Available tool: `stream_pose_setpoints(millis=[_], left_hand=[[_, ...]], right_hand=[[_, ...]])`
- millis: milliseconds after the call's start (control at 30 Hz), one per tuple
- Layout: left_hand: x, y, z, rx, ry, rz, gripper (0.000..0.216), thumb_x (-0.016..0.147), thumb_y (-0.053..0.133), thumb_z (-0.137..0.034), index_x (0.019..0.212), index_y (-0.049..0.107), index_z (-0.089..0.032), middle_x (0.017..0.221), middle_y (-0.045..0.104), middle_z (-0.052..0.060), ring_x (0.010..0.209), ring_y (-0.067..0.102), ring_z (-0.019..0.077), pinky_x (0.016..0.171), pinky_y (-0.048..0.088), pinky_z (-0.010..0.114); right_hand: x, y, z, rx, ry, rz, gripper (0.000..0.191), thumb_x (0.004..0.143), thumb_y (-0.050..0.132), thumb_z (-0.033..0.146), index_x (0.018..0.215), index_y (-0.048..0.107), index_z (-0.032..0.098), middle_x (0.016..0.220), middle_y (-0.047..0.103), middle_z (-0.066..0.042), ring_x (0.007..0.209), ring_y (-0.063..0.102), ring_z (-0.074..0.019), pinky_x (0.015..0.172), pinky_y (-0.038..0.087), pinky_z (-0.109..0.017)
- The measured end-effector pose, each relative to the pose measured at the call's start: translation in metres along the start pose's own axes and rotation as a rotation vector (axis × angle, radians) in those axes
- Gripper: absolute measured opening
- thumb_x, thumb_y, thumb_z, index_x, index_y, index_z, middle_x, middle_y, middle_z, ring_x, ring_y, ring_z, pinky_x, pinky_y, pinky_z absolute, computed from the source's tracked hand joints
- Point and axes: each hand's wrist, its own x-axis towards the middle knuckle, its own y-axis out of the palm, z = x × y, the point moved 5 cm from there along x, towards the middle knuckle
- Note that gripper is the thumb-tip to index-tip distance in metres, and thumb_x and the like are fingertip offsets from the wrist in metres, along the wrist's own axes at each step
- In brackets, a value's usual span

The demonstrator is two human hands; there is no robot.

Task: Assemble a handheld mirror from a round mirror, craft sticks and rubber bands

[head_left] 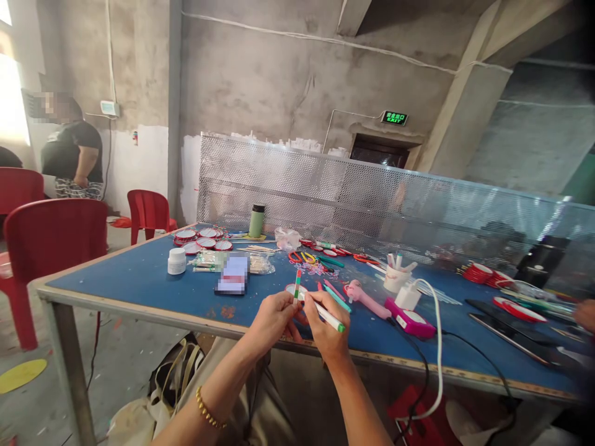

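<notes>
My left hand (273, 320) pinches a short stick (296, 287) painted red, white and green, holding it upright over the near edge of the blue table (139, 279). My right hand (326, 332) is closed round a white marker with a green tip (328, 316), whose other end reaches toward the stick. A small round red-rimmed drum (294, 290) lies just behind the stick. Pink and green markers (335, 295) lie just beyond my hands.
On the table are a phone (233, 274), a white jar (176, 261), red-rimmed drums (201, 240), a green flask (256, 221), a cup of markers (396, 275), a pink device (409, 321) with a white cable. A perforated metal panel (372, 198) stands behind. Red chairs (51, 238) and a standing person (69, 152) are at left.
</notes>
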Motion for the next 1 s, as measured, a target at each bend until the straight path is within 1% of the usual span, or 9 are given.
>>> stream_pose_setpoints(millis=[67, 233, 433, 633, 833, 1000], left_hand=[[0.0001, 0.0003, 0.0003, -0.007, 0.002, 0.005, 0.044, 0.083, 0.055, -0.058, 0.080, 0.052, -0.014, 0.074, 0.068, 0.005, 0.045, 0.064, 0.0126, 0.039, 0.041, 0.017], [0.0002, -0.0002, 0.0005, 0.010, -0.009, -0.011, 0.044, 0.083, 0.055, -0.059, 0.078, 0.053, -0.015, 0.066, 0.063, 0.001, 0.044, 0.064, 0.0127, 0.039, 0.041, 0.017], [0.0013, -0.0010, 0.0021, 0.028, 0.002, -0.013, 0.042, 0.084, 0.054, -0.057, 0.078, 0.052, -0.015, 0.074, 0.068, 0.005, 0.045, 0.065, 0.0130, 0.040, 0.043, 0.017], [0.0009, -0.0010, 0.0014, 0.052, -0.001, -0.027, 0.042, 0.084, 0.054, -0.057, 0.076, 0.051, -0.016, 0.066, 0.063, 0.001, 0.045, 0.065, 0.0134, 0.038, 0.039, 0.015], [0.0008, -0.0008, 0.0007, 0.048, -0.004, -0.021, 0.042, 0.085, 0.053, -0.057, 0.076, 0.050, -0.016, 0.073, 0.068, 0.004, 0.044, 0.065, 0.0123, 0.039, 0.040, 0.016], [0.0021, -0.0013, 0.0026, 0.061, 0.009, -0.022, 0.042, 0.085, 0.053, -0.056, 0.075, 0.050, -0.016, 0.070, 0.066, 0.003, 0.046, 0.066, 0.0132, 0.040, 0.042, 0.017]], right_hand=[[0.0004, -0.0002, 0.0001, 0.008, -0.002, -0.008, 0.014, 0.090, 0.058, 0.020, 0.079, 0.064, 0.019, 0.063, 0.065, 0.001, 0.053, 0.059, -0.0113, 0.054, 0.047, -0.022], [0.0003, 0.0029, 0.0008, 0.043, -0.021, 0.025, 0.013, 0.091, 0.056, 0.019, 0.080, 0.064, 0.019, 0.068, 0.067, 0.000, 0.058, 0.062, -0.0118, 0.060, 0.049, -0.022], [-0.0010, -0.0006, 0.0004, 0.000, 0.003, -0.027, 0.014, 0.091, 0.057, 0.019, 0.079, 0.064, 0.019, 0.064, 0.065, 0.001, 0.053, 0.060, -0.0112, 0.055, 0.048, -0.021], [0.0009, 0.0017, 0.0019, 0.014, -0.036, 0.007, 0.013, 0.091, 0.056, 0.019, 0.081, 0.064, 0.019, 0.069, 0.069, 0.000, 0.058, 0.064, -0.0122, 0.058, 0.050, -0.021], [-0.0013, -0.0008, -0.0015, -0.027, 0.005, -0.040, 0.015, 0.091, 0.056, 0.020, 0.077, 0.063, 0.019, 0.062, 0.065, 0.001, 0.053, 0.060, -0.0113, 0.054, 0.048, -0.021], [-0.0011, 0.0009, -0.0002, -0.001, -0.011, -0.003, 0.014, 0.091, 0.056, 0.020, 0.079, 0.063, 0.019, 0.066, 0.066, 0.000, 0.055, 0.061, -0.0112, 0.055, 0.048, -0.021]])
